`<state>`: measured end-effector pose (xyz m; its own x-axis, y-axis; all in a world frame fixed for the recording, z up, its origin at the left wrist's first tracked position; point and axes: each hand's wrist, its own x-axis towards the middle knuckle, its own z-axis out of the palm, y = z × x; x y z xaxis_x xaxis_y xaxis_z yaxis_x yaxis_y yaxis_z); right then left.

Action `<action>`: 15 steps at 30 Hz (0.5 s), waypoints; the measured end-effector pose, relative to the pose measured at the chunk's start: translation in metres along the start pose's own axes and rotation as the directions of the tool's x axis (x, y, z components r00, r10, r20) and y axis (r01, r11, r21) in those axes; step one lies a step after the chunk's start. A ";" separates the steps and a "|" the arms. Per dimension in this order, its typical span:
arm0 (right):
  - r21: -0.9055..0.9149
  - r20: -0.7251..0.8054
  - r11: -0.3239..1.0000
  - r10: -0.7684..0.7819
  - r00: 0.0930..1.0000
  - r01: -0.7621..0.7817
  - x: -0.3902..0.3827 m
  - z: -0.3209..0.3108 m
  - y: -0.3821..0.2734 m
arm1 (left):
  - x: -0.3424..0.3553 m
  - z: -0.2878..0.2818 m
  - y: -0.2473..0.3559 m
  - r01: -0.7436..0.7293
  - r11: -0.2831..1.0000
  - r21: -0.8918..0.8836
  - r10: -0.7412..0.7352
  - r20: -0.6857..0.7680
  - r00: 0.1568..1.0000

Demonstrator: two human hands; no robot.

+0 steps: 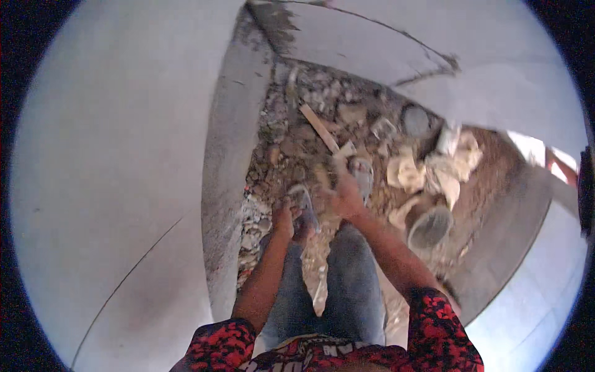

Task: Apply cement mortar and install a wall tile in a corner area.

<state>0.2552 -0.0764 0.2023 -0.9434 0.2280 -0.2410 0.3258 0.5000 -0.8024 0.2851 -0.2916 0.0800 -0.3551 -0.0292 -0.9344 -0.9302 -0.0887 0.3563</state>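
My left hand [283, 218] hangs beside my left foot, which wears a sandal [304, 204]. Its fingers are too small and soft to read. Farther right, my right hand [348, 197] is in front of my right sandal [361, 173], its fingers smeared by motion. I cannot make out whether anything is in it. Just beyond that hand, a flat strip of wood [319, 129] slants away to the upper left. A small pale piece [347, 149] is at the strip's near end; whether the hand touches either is unclear.
Rubble and broken stones [282, 146] cover the ground under my feet. To the right are a bucket [429, 226], crumpled pale sacks [437, 170] and a round grey container [416, 119]. A low grey wall [226, 155] borders the left, another wall [353, 43] the far side.
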 end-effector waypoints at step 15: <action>0.311 -0.316 0.466 0.873 0.372 -0.828 -0.360 -0.115 0.152 | -0.073 0.006 0.023 -0.110 0.721 0.684 -0.125 0.285 0.950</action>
<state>0.6513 0.0135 0.2303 -0.0469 0.7854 -0.6172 0.9138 -0.2159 -0.3442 0.2892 -0.2851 0.1562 -0.2482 0.2670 -0.9312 -0.6955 0.6200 0.3632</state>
